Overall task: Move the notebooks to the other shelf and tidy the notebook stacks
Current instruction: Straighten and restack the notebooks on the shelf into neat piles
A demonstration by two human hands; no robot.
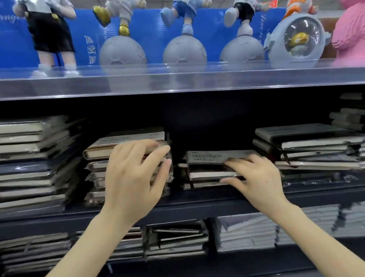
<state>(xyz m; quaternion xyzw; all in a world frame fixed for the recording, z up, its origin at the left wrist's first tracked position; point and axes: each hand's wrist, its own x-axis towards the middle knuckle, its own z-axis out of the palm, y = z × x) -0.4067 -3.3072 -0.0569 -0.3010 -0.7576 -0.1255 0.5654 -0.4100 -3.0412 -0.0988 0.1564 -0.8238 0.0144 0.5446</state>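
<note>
Fingers [159, 152] of the left hand [134, 178] lie spread and lightly bent on the front right edge of the wrapped notebook stack [121, 145] just left of the dark gap [175, 145], a taller pile [23, 162] standing farther left. Just right of the gap, the right hand [255, 176] pinches the front right corner of the short notebook stack [207, 173] between fingers and thumb, beneath its grey top notebook [211, 157]. Open room lies above that stack; farther right of the gap a slumped pile [307, 147] crowds its edge.

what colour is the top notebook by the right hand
The notebook is dark grey; head view.
</note>
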